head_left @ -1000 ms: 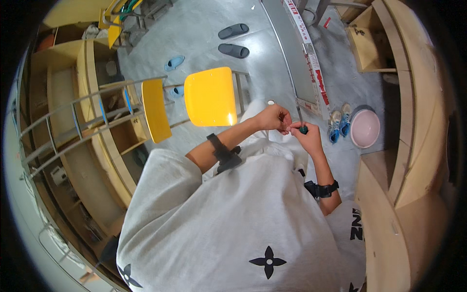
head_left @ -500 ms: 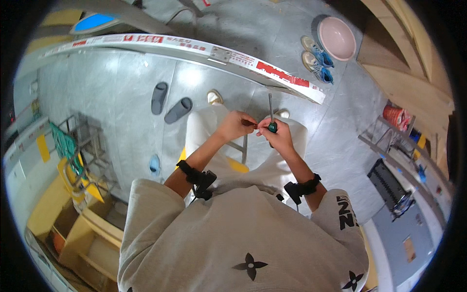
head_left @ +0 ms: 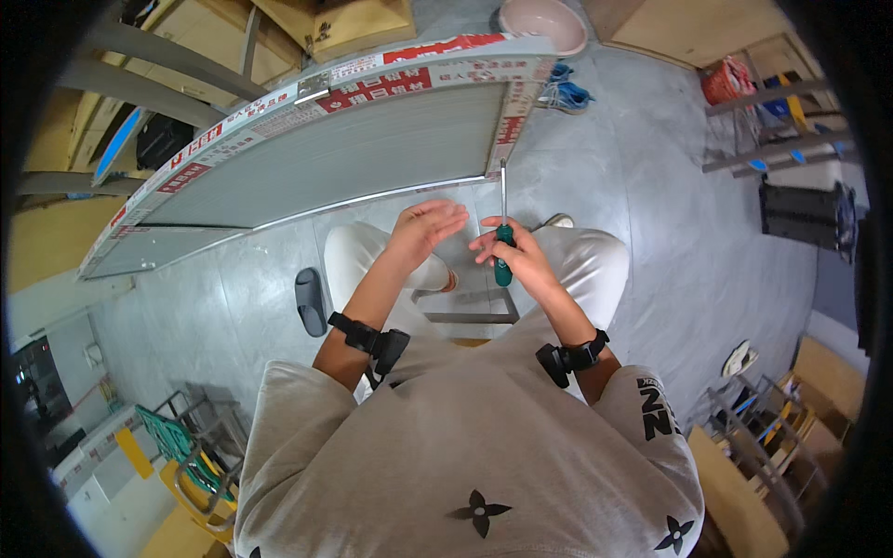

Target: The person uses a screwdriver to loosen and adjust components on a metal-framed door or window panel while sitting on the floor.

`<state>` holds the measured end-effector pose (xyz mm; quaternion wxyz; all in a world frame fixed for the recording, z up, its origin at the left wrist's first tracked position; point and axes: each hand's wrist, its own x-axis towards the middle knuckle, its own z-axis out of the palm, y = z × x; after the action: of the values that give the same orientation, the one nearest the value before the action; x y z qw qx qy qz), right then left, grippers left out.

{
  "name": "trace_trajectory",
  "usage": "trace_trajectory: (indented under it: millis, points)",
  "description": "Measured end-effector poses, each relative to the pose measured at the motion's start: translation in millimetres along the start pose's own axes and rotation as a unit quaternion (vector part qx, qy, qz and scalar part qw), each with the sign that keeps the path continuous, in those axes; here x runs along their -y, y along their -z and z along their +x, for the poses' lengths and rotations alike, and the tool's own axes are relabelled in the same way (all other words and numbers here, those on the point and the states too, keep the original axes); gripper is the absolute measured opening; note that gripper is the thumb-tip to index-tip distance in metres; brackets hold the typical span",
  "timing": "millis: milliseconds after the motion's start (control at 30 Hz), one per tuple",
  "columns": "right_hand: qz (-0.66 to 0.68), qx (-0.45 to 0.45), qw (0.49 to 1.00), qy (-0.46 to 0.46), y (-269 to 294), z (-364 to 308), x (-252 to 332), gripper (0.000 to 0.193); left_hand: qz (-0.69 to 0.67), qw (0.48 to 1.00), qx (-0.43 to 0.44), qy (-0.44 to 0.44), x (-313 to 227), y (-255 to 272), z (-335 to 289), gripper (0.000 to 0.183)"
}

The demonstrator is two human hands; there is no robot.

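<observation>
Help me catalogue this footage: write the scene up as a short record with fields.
Left hand: fingers extended, nothing visibly held
Right hand: holding a green-handled screwdriver, shaft pointing away from the body
Ahead: large grey framed panel, contact with the screwdriver tip unclear
Left of the legs: dark grey slipper
Beyond the panel: pink basin, partly hidden

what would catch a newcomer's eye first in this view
Probably the large grey panel edged in red-and-white wrapping, slanting across the upper left and centre. Next comes the green-handled screwdriver near the middle, held in the right hand with its shaft pointing up the picture, while the left hand is just to its left. The pink basin also stands out at the top edge, beyond the panel's right end.
</observation>
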<state>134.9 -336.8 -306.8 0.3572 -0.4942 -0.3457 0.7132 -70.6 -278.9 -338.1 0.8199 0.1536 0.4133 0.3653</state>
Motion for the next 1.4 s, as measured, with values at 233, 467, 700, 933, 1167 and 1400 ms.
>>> trace_trajectory:
  millis: [233,467,700,933,1167,1400]
  points:
    - [-0.062,0.051,0.996,0.045,-35.6,-86.2,9.2,0.05,-0.172,0.984,0.038,-0.03,11.9,-43.3,-39.8,0.011]
    - [-0.12,0.041,0.988,0.084,-40.0,-108.4,8.0,0.048,-0.213,0.975,0.055,-0.043,18.0,-55.8,-64.3,0.01]
    - [-0.088,0.011,0.99,0.108,-27.3,-106.2,8.3,0.05,-0.223,0.971,0.075,-0.034,9.7,-76.6,-44.9,0.011]
    - [-0.068,0.006,0.994,0.089,-4.6,-94.0,22.2,0.049,-0.256,0.959,0.124,0.001,-5.0,-100.9,-17.8,0.012]
    - [-0.053,-0.028,0.992,0.108,3.5,-87.4,53.8,0.051,-0.215,0.965,0.151,0.017,-36.5,-129.4,3.8,0.013]
    - [-0.045,-0.053,0.991,0.115,18.2,-72.8,71.7,0.051,-0.197,0.968,0.143,0.052,-48.8,-147.8,29.1,0.012]
